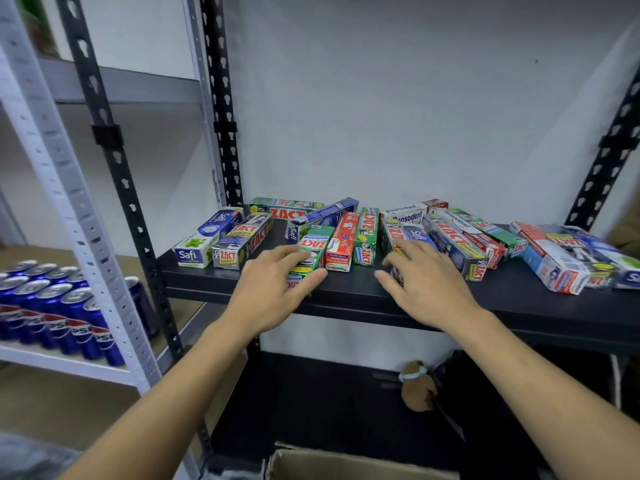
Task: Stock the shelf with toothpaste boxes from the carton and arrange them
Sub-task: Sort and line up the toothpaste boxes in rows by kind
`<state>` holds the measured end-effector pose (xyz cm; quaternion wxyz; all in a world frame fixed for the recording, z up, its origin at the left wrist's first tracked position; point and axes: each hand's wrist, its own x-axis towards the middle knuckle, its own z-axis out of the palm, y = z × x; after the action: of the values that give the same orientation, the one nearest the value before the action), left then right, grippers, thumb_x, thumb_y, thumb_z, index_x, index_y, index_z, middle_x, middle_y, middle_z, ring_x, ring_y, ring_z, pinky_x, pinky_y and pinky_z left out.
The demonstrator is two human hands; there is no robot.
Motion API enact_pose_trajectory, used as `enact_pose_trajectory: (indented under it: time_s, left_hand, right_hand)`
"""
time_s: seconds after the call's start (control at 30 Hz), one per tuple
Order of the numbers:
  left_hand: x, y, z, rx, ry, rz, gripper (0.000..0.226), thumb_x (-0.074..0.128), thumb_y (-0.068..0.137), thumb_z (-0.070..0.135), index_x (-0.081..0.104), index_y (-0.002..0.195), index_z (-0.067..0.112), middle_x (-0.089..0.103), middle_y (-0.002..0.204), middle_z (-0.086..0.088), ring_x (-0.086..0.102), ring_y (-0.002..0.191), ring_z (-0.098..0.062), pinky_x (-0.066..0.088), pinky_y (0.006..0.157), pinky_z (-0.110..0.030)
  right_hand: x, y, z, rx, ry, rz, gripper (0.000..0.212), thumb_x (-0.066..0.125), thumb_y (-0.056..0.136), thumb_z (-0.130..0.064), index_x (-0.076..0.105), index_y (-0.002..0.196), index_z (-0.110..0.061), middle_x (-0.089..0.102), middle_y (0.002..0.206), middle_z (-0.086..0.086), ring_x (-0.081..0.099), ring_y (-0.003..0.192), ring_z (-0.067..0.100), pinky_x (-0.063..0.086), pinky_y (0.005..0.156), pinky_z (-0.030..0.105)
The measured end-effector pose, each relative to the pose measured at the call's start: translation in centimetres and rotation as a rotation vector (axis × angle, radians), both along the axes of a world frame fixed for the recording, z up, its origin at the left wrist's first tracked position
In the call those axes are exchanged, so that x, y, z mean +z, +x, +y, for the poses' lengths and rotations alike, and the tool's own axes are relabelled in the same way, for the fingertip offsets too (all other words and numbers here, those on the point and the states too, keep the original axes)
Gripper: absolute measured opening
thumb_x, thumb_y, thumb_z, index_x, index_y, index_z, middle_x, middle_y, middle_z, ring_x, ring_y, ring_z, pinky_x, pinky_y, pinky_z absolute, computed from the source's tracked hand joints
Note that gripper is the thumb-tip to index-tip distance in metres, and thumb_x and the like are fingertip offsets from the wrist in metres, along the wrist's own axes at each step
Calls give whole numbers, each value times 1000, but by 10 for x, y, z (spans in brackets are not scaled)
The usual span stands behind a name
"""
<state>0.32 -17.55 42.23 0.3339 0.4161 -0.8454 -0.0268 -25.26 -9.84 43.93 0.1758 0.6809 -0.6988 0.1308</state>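
Several toothpaste boxes lie in a loose row on the black shelf [346, 292]. My left hand [277, 289] rests over the front end of a green Zact box [313, 245], fingers curled around it. My right hand [420, 282] covers the front end of a grey Zact box [393, 233], fingers wrapped on it. A red Pepsodent box [341, 244] and another green Zact box [365, 237] lie between the hands. The brown carton [346, 462] sits open at the bottom edge, its inside hidden.
Safi boxes [204, 242] and a grey Zact Smokers box [242, 244] lie at the shelf's left end; a pile of boxes [568, 258] lies at the right. Blue Pepsi cans [59, 306] fill the white rack to the left. A brown object [417, 386] lies on the lower shelf.
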Motion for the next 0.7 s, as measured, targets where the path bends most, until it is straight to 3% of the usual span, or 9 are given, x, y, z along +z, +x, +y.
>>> enact_pose_trajectory:
  time_s: [0.2, 0.37, 0.47, 0.57, 0.7]
  left_hand:
    - [24, 43, -36, 89, -95, 125, 66, 30, 97, 68, 62, 132, 23, 60, 137, 2, 51, 128, -15, 40, 107, -49]
    - [40, 90, -75, 255, -111, 144, 65, 31, 95, 67, 68, 122, 21, 66, 128, -2, 57, 120, -22, 43, 104, -47]
    - [40, 104, -94, 290, 32, 170, 65, 34, 91, 67, 67, 124, 21, 65, 131, -4, 59, 117, -24, 44, 100, -41]
    - [33, 105, -111, 323, 263, 99, 55, 47, 90, 67, 64, 127, 31, 65, 130, -3, 62, 99, -22, 46, 87, -34]
    - [26, 96, -114, 376, 271, 83, 48, 53, 92, 60, 62, 132, 36, 64, 133, -1, 61, 112, -27, 47, 89, -34]
  right_hand:
    - [12, 7, -6, -3, -10, -50, 58, 29, 95, -63, 45, 140, -30, 47, 144, -5, 41, 131, 21, 37, 104, 43]
    - [29, 30, -27, 99, 12, -93, 61, 31, 95, -64, 44, 143, -29, 41, 150, -4, 34, 136, 22, 28, 111, 39]
    - [36, 52, -46, 178, 38, -114, 63, 30, 93, -67, 44, 143, -32, 40, 151, -4, 32, 138, 21, 26, 113, 39]
    - [40, 79, -60, 284, 91, -212, 69, 26, 87, -75, 43, 143, -36, 37, 153, -6, 28, 141, 18, 24, 117, 42]
    - [29, 104, -68, 369, 227, -229, 67, 27, 87, -77, 32, 147, -46, 18, 161, -10, 11, 148, 14, 14, 120, 46]
